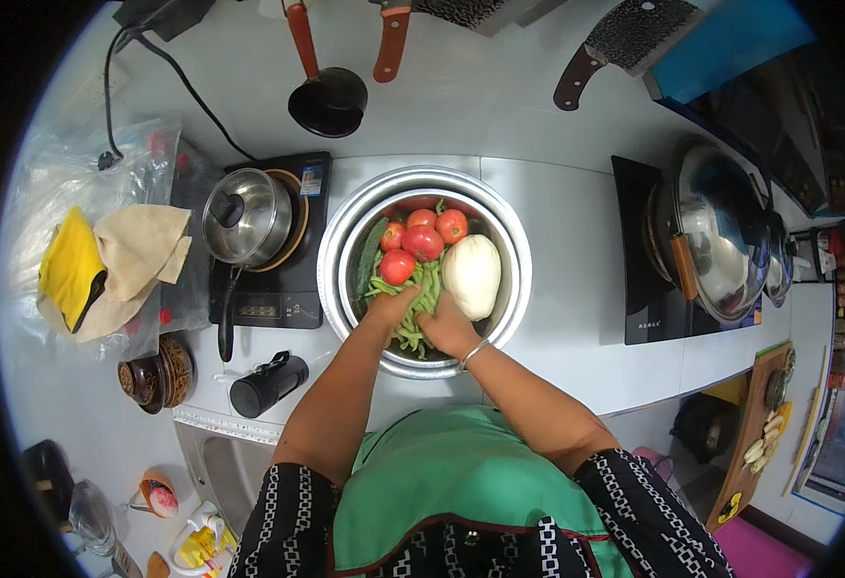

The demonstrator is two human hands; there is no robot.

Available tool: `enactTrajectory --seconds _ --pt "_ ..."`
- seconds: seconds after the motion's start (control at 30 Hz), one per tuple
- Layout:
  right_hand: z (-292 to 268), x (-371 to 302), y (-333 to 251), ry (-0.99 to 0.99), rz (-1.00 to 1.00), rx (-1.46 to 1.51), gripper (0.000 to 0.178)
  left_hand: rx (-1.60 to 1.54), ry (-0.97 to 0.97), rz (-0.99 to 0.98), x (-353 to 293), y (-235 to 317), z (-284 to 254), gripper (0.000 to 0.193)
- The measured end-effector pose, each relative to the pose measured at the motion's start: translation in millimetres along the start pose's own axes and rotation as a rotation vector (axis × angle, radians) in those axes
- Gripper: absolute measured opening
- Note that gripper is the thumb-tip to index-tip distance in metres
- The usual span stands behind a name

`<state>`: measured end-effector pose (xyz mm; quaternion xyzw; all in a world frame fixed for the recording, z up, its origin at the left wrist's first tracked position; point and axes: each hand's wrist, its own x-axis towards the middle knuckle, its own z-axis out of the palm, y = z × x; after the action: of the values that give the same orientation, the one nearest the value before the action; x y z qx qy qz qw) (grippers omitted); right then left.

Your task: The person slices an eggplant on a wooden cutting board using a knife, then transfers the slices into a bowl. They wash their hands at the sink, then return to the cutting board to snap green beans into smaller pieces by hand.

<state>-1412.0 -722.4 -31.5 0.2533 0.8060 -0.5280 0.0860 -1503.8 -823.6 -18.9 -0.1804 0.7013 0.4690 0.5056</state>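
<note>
The left hand (390,307) and right hand (451,329) reach down into a metal bowl (509,289), their fingers (407,296) bent and close together among green beans (429,282). The beans lie between the fingers and just around them, touching both hands; whether any are gripped cannot be told, as the fingertips are buried. Just beyond the fingers sit red tomatoes (423,243), the nearest one right by the left hand's fingers. A cucumber (368,258) leans along the bowl's wall to the left of the fingers, and a large pale gourd (472,276) rests just to the right of them. The bowl sits inside a wider basin (332,241) on the white counter (562,250). Farther left of the fingers stand a lidded pan (246,220) and a black flask (269,383); well to their right is a lidded wok (721,231).
</note>
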Motion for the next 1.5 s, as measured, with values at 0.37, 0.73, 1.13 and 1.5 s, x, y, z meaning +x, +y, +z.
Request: enactTrajectory --seconds 0.37,0.73,1.13,1.5 --pt "-53 -24 -67 -0.15 -0.078 -0.44 0.04 -0.199 -0.245 0.037 -78 2 5 0.036" --pt "-103 -80 -143 -0.08 -0.304 -0.709 0.031 -0.576 -0.551 0.258 -119 7 18 0.054" --pt "-120 -110 -146 0.101 -0.639 -0.457 0.034 -0.675 -0.699 0.508 -167 37 19 0.046" --pt "-120 -102 -114 -0.08 -0.659 -0.034 0.046 -0.75 -0.5 0.487 -119 9 -2 0.039"
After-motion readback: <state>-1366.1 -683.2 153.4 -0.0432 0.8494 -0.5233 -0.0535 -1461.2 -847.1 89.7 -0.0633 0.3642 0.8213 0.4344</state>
